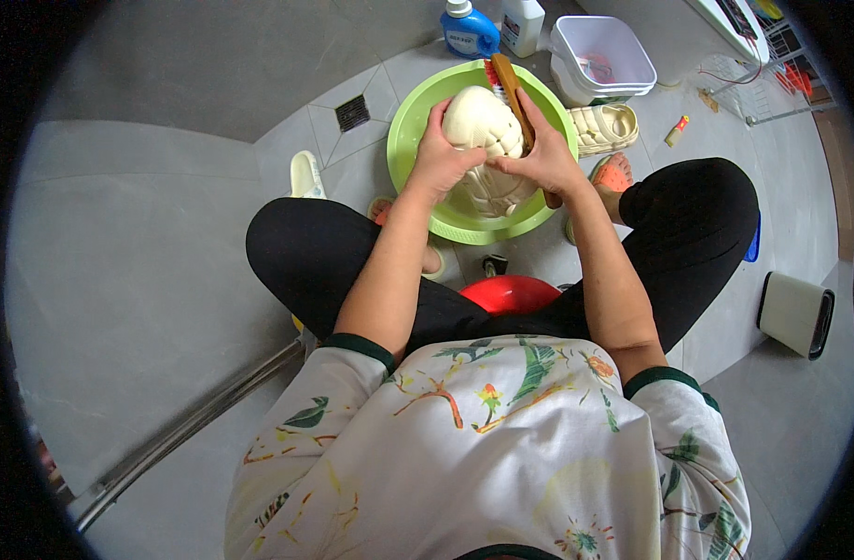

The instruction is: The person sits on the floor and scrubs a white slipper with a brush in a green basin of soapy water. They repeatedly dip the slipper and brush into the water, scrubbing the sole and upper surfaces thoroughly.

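Resting between both hands (436, 168), cream clog (481, 119)

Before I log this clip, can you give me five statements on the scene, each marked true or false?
1. The left hand and right hand are both on the cream shoe. True.

2. The brush is at the left hand. False: it is at the right hand.

3. The shoe is held over the green basin. True.

4. The blue bottle stands to the right of the tub. False: it stands to the left of it.

5. The floor drain is to the right of the basin. False: it is to the left.
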`<move>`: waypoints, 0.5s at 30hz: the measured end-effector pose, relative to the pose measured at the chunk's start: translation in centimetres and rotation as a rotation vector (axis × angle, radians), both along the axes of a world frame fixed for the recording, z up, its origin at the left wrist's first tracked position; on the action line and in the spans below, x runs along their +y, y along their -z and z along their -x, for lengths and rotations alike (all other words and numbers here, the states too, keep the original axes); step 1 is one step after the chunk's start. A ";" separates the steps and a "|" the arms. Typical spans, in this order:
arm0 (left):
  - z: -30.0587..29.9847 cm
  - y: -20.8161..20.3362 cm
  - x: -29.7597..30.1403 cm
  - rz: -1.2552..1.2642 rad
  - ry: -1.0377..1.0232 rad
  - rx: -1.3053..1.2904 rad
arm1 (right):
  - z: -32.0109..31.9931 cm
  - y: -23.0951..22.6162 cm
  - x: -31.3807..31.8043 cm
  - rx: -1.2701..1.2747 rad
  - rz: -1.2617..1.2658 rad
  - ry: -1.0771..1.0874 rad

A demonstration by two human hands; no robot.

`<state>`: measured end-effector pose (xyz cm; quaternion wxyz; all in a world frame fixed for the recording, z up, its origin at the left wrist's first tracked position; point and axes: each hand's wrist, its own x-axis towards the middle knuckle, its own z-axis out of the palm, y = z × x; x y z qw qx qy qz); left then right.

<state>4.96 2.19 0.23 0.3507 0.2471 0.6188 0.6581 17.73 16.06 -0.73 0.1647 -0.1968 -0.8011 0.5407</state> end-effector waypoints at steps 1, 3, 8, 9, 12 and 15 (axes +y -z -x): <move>0.0 0.2 0.1 0.028 -0.026 0.047 | 0.1 0.2 0.0 -0.014 -0.004 0.006; -0.3 0.6 0.2 0.081 -0.079 0.144 | 0.1 0.1 0.1 -0.016 -0.031 0.007; -0.1 2.6 0.6 -0.022 -0.247 -0.033 | 0.1 -0.1 -1.4 0.056 -0.166 0.242; 0.0 2.9 0.7 -0.017 -0.274 -0.036 | 0.1 -0.2 -2.5 0.090 -0.143 0.261; 0.8 3.6 1.0 0.008 -0.383 0.069 | -0.6 -1.3 -6.6 -0.106 -0.128 0.154; 0.4 6.6 1.3 0.110 -0.429 0.006 | 0.9 0.1 -9.1 -0.042 -0.263 0.234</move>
